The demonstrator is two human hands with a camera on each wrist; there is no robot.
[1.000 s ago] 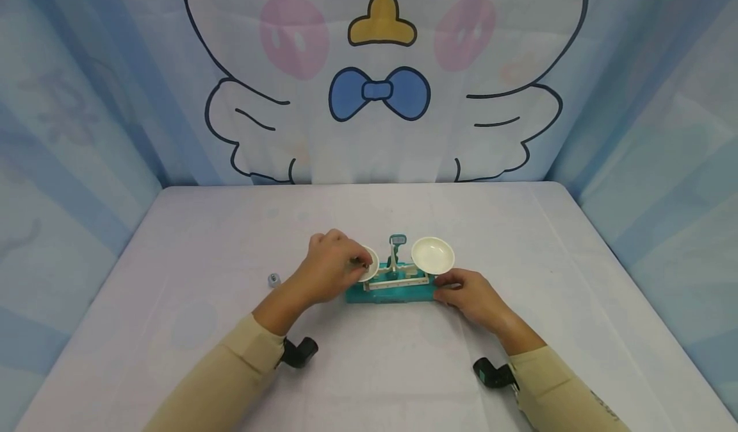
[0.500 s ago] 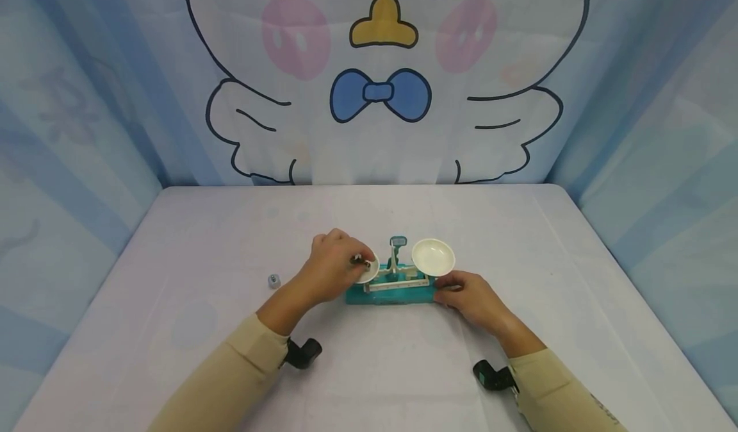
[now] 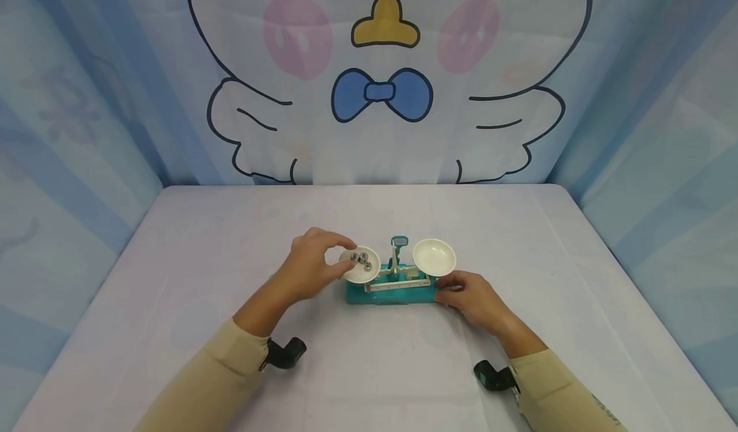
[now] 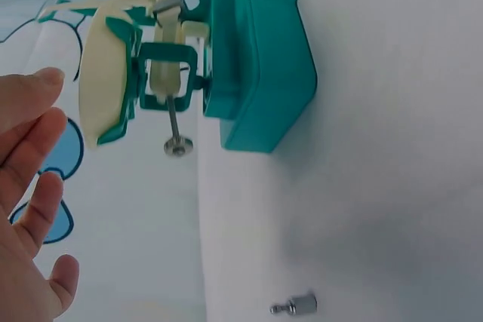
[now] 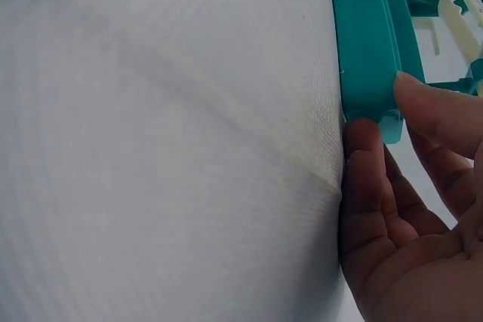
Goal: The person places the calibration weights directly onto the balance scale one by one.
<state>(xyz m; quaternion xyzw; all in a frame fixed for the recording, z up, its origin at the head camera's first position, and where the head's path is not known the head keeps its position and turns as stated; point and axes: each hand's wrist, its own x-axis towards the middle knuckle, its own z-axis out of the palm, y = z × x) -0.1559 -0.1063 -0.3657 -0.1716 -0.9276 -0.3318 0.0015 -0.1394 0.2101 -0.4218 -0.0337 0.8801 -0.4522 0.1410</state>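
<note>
A small teal balance scale point(image 3: 392, 294) with two cream pans stands on the table. Several small metal weights point(image 3: 362, 257) lie in its left pan point(image 3: 360, 275); the right pan point(image 3: 434, 257) holds nothing. My left hand point(image 3: 308, 265) is at the left pan's outer rim, thumb and forefinger spread apart with nothing between them. In the left wrist view, the fingers point(image 4: 38, 209) are spread loosely beside the pan. My right hand point(image 3: 469, 294) grips the right end of the scale's base point(image 5: 370, 58), thumb on top and fingertips against its end.
One more metal weight point(image 4: 304, 305) stands on the white-covered table point(image 3: 369, 368), left of the scale, mostly hidden by the left wrist in the head view. A printed curtain point(image 3: 380, 143) hangs behind the table.
The left hand has let go of a metal weight in the left pan and drawn back left with its fingers parting. The right hand keeps its grip on the base.
</note>
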